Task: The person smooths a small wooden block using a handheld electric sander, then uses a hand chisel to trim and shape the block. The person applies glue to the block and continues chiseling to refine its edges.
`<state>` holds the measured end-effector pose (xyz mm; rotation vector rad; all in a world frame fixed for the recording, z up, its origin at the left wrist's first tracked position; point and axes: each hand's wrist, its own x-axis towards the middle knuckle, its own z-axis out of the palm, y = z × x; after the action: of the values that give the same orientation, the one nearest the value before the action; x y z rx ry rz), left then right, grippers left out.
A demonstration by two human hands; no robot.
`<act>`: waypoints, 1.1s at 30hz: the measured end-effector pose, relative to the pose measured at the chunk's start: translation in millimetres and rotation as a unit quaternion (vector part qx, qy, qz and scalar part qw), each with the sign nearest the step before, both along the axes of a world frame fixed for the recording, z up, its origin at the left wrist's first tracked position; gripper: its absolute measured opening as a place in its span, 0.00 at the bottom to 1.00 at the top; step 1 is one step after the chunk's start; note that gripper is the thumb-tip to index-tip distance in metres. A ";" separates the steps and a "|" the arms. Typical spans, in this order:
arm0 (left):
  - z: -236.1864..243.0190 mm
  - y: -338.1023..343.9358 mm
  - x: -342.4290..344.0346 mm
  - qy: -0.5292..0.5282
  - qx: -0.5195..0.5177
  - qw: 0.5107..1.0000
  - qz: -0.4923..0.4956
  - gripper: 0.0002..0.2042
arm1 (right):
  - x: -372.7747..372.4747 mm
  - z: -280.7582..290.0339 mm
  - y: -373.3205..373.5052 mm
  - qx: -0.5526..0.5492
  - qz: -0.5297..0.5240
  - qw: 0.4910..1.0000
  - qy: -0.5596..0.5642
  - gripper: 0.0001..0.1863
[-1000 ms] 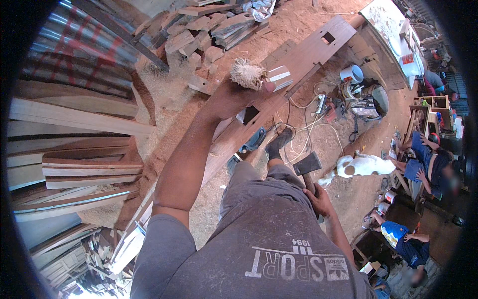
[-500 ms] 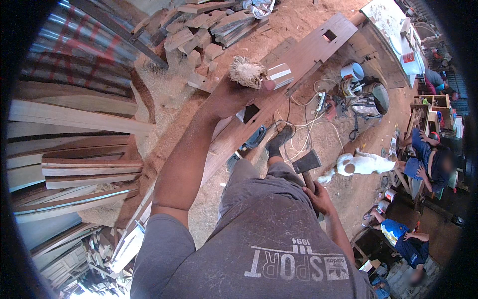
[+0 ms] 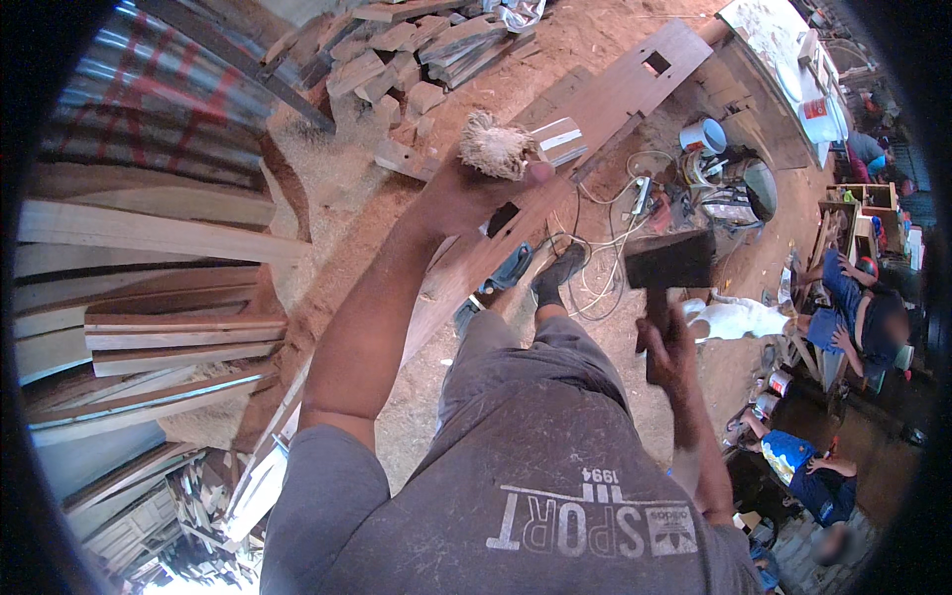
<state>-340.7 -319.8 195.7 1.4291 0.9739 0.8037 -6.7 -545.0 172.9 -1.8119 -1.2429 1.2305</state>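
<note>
My left hand is closed around an upright tool whose wooden top is frayed and mushroomed. It looks like a chisel handle; the lower end is hidden by the hand. Underneath runs a long reddish-brown plank with rectangular holes cut in it. A small wooden block with a white stripe sits beside my fingers on the plank. Out to the right, my right hand grips the handle of a mallet with a dark, blocky head, raised clear of the plank.
Cut wood blocks are piled beyond the plank, and long boards lie at left. Cables, a bucket and a bag lie right. A white-and-brown animal is near my mallet. Two people sit farther right.
My right hand has lifted the mallet up and to the right from beside my leg, and its head appears larger. My left hand has stayed almost still on the tool.
</note>
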 end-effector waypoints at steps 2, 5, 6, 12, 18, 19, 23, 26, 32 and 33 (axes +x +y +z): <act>1.5 -6.3 -1.9 -0.010 0.028 0.999 0.020 0.18 | -7.6 19.9 39.5 0.125 0.029 0.991 0.047 0.13; -5.1 -8.6 -4.9 -0.015 0.052 0.998 0.032 0.17 | -53.5 104.8 108.2 0.167 0.043 0.985 0.016 0.14; -5.9 -10.4 -8.3 -0.011 0.057 0.998 0.039 0.17 | -68.3 131.4 129.2 0.179 0.057 0.982 0.007 0.14; -10.0 -10.2 -10.0 -0.026 0.089 0.995 0.042 0.16 | -118.3 160.9 167.9 0.250 0.239 0.918 -0.194 0.19; -10.6 -15.2 -9.3 -0.100 0.096 0.989 0.052 0.12 | -131.1 191.7 173.7 0.249 0.257 0.910 -0.210 0.19; -7.9 -15.9 -9.9 -0.081 0.092 0.991 0.047 0.11 | -133.2 205.1 175.3 0.281 0.245 0.911 -0.177 0.18; -11.0 -20.0 -7.2 -0.057 0.091 0.993 0.040 0.09 | -147.2 197.9 166.7 0.366 0.189 0.907 -0.086 0.14; -4.8 -27.8 1.5 -0.126 0.022 0.991 0.040 0.10 | -129.5 149.8 172.0 0.212 0.282 0.893 -0.279 0.15; -21.8 -17.6 -6.3 0.017 0.120 0.991 0.057 0.13 | -125.1 187.3 176.3 0.311 0.192 0.912 -0.186 0.18; -14.4 -14.6 -10.9 0.001 0.085 0.994 0.067 0.13 | -125.5 191.1 178.0 0.367 0.170 0.903 -0.146 0.17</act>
<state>-351.6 -334.4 181.3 1.5215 1.0321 1.0035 -132.2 -367.0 364.0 -1.2620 -1.9292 0.5097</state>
